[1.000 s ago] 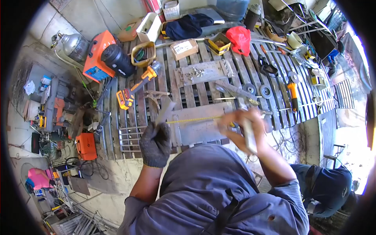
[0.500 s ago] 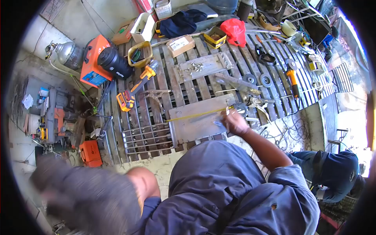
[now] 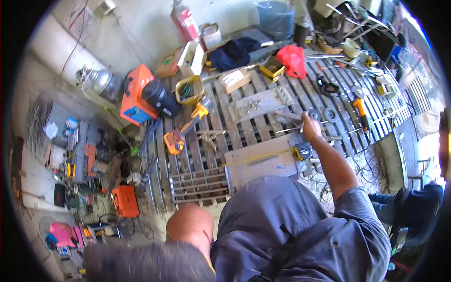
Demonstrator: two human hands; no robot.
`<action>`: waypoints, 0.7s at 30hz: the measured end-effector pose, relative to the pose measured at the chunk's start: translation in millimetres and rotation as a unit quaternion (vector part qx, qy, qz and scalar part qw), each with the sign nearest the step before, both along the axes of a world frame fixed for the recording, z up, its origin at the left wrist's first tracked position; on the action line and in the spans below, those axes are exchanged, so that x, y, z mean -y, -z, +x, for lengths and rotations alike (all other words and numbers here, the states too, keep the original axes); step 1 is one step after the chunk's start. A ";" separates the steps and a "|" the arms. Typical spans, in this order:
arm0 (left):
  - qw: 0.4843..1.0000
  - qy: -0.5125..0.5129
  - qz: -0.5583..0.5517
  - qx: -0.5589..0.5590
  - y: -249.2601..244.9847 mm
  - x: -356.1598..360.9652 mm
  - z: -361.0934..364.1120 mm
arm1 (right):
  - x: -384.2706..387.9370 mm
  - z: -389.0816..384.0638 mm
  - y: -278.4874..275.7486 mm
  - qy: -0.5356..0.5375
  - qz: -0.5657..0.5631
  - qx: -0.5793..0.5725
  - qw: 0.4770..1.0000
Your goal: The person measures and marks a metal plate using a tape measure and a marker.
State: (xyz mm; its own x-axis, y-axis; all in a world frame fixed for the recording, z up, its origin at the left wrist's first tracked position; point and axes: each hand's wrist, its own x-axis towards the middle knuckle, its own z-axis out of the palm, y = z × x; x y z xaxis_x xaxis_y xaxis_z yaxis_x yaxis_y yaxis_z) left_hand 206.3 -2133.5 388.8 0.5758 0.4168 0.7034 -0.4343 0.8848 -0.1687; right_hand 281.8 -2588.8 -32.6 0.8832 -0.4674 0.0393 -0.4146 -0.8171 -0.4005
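My right hand [image 3: 310, 127] reaches over the slatted bench, at the right end of a flat metal bar [image 3: 287, 117]. Its fingers look closed, and the hand covers whatever lies in them. Just below it, a yellow and black tape measure [image 3: 303, 151] rests at the right end of a metal plate [image 3: 235, 162], its yellow blade drawn out leftward across the plate. Two grinding discs [image 3: 330, 115] lie beside the hand. My bent left arm shows at the lower left; a blurred dark grey-brown covering with a yellow edge, perhaps a work glove [image 3: 145, 263], hides my left hand's fingers.
A metal grid [image 3: 199, 184] adjoins the plate's left side. On the bench lie a yellow cordless tool [image 3: 185, 131], an angle grinder [image 3: 361, 113], a cardboard box [image 3: 235, 81] and a red bag [image 3: 292, 62]. An orange machine [image 3: 139, 94] stands left; another person [image 3: 418, 211] bends at right.
My right hand has left the tape measure and plate and moved up to the metal bar. The covered left arm has swung toward the bottom edge. The view has shifted.
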 end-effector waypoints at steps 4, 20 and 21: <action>0.929 0.344 -0.075 -0.111 79.7 -27.2 61.5 | 0.9 -16.1 -27.0 -0.068 0.015 0.129 0.989; 0.761 0.430 0.202 -0.442 219.4 51.1 142.1 | -164.1 -49.8 -212.1 0.001 0.752 0.283 0.595; 0.753 0.426 0.207 -0.457 212.3 58.0 143.0 | -172.1 -51.7 -218.0 -0.007 0.764 0.261 0.590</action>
State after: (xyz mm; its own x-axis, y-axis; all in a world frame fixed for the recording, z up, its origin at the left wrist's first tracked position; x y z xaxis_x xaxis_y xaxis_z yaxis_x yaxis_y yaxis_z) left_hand 349.3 -2191.5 176.5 0.8322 -0.5241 -0.1811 0.5538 0.8024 0.2226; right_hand 230.1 -2416.7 185.3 0.9414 -0.3016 -0.1507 0.0931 0.6620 -0.7437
